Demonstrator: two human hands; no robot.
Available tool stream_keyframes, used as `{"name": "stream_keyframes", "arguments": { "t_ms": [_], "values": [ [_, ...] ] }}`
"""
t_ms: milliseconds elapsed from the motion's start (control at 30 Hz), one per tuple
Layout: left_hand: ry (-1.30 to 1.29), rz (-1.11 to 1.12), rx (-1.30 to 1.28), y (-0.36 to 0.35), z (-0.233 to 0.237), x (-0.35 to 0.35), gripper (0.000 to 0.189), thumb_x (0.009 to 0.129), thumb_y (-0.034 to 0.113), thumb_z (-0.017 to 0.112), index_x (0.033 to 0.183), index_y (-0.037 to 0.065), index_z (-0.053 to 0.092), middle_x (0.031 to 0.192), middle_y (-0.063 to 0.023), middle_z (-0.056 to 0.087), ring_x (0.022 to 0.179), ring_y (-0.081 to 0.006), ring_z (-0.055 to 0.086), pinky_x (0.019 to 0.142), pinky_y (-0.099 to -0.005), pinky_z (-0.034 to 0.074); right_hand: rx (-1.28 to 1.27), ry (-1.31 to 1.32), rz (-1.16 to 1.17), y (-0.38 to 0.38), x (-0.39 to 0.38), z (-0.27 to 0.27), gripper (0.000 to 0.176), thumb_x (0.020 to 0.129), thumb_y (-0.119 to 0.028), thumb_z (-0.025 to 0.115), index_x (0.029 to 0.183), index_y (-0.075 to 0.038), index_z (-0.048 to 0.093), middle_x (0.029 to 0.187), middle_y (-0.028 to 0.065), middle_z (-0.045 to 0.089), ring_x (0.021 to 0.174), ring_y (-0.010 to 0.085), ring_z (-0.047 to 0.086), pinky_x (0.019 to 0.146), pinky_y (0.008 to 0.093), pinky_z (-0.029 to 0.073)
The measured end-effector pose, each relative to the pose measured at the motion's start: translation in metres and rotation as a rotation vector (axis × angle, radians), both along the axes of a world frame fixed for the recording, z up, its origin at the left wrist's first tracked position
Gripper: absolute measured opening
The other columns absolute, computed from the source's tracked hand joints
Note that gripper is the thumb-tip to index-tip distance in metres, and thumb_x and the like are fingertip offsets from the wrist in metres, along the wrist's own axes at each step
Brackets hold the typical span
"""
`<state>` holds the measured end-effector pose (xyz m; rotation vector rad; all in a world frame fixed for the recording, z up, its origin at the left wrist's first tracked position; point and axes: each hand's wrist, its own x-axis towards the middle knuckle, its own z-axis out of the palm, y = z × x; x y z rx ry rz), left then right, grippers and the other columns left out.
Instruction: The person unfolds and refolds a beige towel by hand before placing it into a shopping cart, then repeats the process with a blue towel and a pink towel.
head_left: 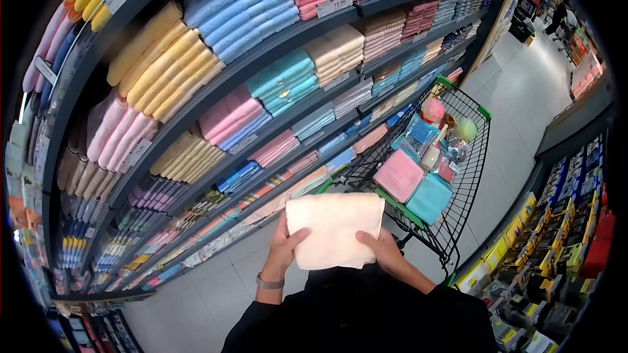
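A folded cream towel (336,230) is held flat in front of my body. My left hand (282,248) grips its left edge, thumb on top and fingers beneath. On the opposite edge my right hand (381,248) has the same grip, with its fingers mostly hidden under the cloth. Just beyond the towel stands a black wire shopping cart (481,157) with green corners. Inside it lie a folded pink towel (398,175), a folded teal towel (429,198) and several small packaged items.
Shelves (261,33) of folded towels in many colours rise along the left, with price tags (334,4) on their edges. A rack of packaged goods (549,242) lines the right side. Tiled floor (513,85) runs between them, with a person (557,18) far off.
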<state>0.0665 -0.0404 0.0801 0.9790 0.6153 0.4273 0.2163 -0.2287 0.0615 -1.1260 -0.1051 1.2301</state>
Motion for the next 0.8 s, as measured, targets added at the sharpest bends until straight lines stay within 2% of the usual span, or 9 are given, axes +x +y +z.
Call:
{"name": "stream_keyframes", "arguments": {
  "t_ms": [67, 167, 200, 300, 400, 500, 600, 800],
  "values": [
    [0.078, -0.091, -0.07, -0.007, -0.013, -0.004, 0.062, 0.087, 0.007, 0.065, 0.141, -0.002, 0.036, 0.133, -0.0122, 0.052, 0.119, -0.0192, 0.052, 0.1, -0.032, 0.044, 0.021, -0.021, -0.095, 0.001, 0.004, 0.004, 0.039, 0.093, -0.015, 0.061, 0.125, 0.006, 0.051, 0.113, 0.0119, 0.063, 0.096, 0.0159, 0.062, 0.084, 0.0282, 0.05],
    [0.158, -0.156, 0.039, -0.022, -0.018, 0.001, 0.058, 0.088, 0.009, 0.066, 0.138, -0.006, 0.039, 0.13, -0.0122, 0.054, 0.116, -0.0178, 0.053, 0.098, -0.03, 0.043, 0.041, -0.058, -0.15, 0.002, 0.008, 0.003, 0.039, 0.093, -0.015, 0.061, 0.124, 0.006, 0.051, 0.113, 0.0118, 0.063, 0.097, 0.0157, 0.062, 0.084, 0.028, 0.05],
    [0.187, -0.113, 0.095, -0.024, -0.02, 0.004, 0.054, 0.089, 0.011, 0.065, 0.134, -0.007, 0.042, 0.127, -0.0123, 0.055, 0.113, -0.0163, 0.053, 0.096, -0.0287, 0.044, 0.021, -0.058, -0.145, 0.002, 0.008, 0.006, 0.039, 0.093, -0.015, 0.061, 0.125, 0.006, 0.051, 0.113, 0.0112, 0.063, 0.098, 0.0152, 0.061, 0.085, 0.0279, 0.05],
    [0.096, -0.023, 0.174, -0.021, -0.015, 0.01, 0.052, 0.089, 0.011, 0.065, 0.132, -0.006, 0.043, 0.125, -0.0125, 0.055, 0.111, -0.0164, 0.053, 0.094, -0.0286, 0.044, 0.002, -0.175, -0.015, 0.0, 0.009, 0.012, 0.042, 0.093, -0.018, 0.063, 0.126, 0.005, 0.051, 0.116, 0.0092, 0.062, 0.103, 0.0138, 0.058, 0.089, 0.0274, 0.048],
    [0.113, 0.096, 0.232, -0.018, -0.009, 0.011, 0.052, 0.089, 0.011, 0.063, 0.132, -0.006, 0.04, 0.124, -0.0133, 0.054, 0.111, -0.0179, 0.053, 0.094, -0.0292, 0.044, 0.069, -0.275, 0.091, -0.003, 0.006, 0.006, 0.045, 0.093, -0.019, 0.065, 0.128, 0.005, 0.05, 0.118, 0.0091, 0.061, 0.107, 0.0136, 0.056, 0.092, 0.028, 0.046],
    [0.136, 0.131, 0.288, -0.015, -0.007, 0.008, 0.054, 0.089, 0.012, 0.063, 0.133, -0.006, 0.038, 0.123, -0.0138, 0.053, 0.11, -0.018, 0.052, 0.095, -0.0297, 0.043, 0.096, -0.217, 0.216, -0.005, 0.007, 0.012, 0.051, 0.092, -0.021, 0.066, 0.131, 0.005, 0.048, 0.121, 0.0095, 0.059, 0.109, 0.0139, 0.055, 0.094, 0.0285, 0.045],
    [0.163, 0.15, 0.336, -0.015, -0.003, 0.007, 0.051, 0.088, 0.012, 0.063, 0.13, -0.005, 0.04, 0.12, -0.0134, 0.053, 0.107, -0.0171, 0.052, 0.093, -0.0295, 0.044, 0.086, -0.185, 0.232, -0.009, 0.004, 0.005, 0.05, 0.091, -0.024, 0.067, 0.128, 0.005, 0.051, 0.117, 0.0095, 0.062, 0.106, 0.014, 0.057, 0.091, 0.0279, 0.046],
    [0.159, 0.2, 0.376, -0.017, -0.001, 0.005, 0.04, 0.089, 0.012, 0.063, 0.121, -0.004, 0.045, 0.112, -0.0111, 0.056, 0.101, -0.0152, 0.054, 0.089, -0.0279, 0.044, -0.152, -0.351, 0.378, -0.015, 0.007, 0.002, 0.044, 0.092, -0.033, 0.066, 0.116, 0.003, 0.062, 0.105, 0.0077, 0.066, 0.095, 0.0136, 0.06, 0.084, 0.0267, 0.048]
  ]
}}
